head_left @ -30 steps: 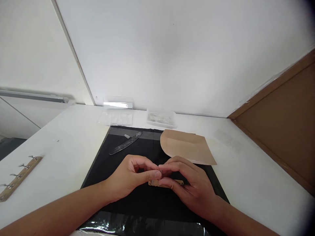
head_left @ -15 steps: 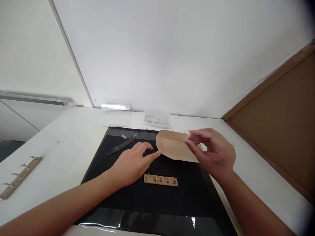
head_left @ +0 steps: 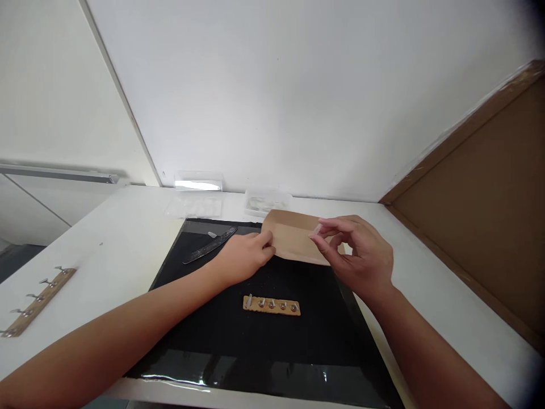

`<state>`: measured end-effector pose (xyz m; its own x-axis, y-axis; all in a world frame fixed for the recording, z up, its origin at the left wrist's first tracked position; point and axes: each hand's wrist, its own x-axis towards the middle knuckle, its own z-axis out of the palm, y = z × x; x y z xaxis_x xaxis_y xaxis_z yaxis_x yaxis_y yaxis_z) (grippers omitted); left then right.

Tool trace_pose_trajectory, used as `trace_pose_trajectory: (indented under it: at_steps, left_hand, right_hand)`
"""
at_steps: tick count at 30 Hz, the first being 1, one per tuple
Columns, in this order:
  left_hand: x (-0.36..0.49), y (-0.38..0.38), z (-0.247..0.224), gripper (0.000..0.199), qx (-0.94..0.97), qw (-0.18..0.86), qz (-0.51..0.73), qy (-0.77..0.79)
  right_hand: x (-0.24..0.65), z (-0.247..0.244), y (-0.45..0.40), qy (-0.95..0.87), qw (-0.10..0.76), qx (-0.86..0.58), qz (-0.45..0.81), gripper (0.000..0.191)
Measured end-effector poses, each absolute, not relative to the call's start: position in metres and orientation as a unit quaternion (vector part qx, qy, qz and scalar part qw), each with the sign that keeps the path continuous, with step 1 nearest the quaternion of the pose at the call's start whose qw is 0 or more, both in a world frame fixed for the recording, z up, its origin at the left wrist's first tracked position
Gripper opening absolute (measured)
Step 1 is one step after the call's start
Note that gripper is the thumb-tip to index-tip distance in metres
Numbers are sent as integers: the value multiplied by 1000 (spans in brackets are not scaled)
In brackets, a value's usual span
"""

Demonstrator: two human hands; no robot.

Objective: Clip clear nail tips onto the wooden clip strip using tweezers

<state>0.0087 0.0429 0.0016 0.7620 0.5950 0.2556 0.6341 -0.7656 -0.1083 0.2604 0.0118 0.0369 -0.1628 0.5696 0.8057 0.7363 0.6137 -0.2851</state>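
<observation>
Holds small translucent piece (head_left: 317, 229) in narrow fingertip grip of right hand (head_left: 361, 250), over brown paper (head_left: 293, 241). Pinches paper's left edge with left hand (head_left: 244, 257). Risks dropping the piece through too light a pinch, or creasing the paper by tugging.

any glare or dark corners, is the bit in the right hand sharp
Head view: glare on the raised clear plastic lid and front edge of the shiny black mat; dark right corners; pale translucent sliver in the right hand too small to judge.
</observation>
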Motion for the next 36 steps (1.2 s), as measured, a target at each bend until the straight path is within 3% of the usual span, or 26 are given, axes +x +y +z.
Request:
trace_pose_trajectory:
  at_steps: [9,13,18,24,29,36]
  left_hand:
    - [-43,50,-6,33,-906,87,-174,-376]
    - [-49,48,-10,32,-914,50,-191,-354]
    - [-51,45,-7,28,-924,45,-191,-328]
    - [-52,43,-2,27,-924,62,-246,-285]
    - [-48,39,-1,18,-924,65,-295,-236]
    - [-45,37,-2,11,-922,66,-320,-206]
  right_hand:
    - [267,35,12,-774,479,-405,-87,28]
    - [266,35,13,-783,464,-404,-92,24]
    - [268,39,16,-807,413,-418,-60,17]
    - [264,43,3,-869,357,-332,81,20]
    - [239,45,-26,-903,237,-281,222,22]
    - [218,31,-34,-897,182,-343,210,14]
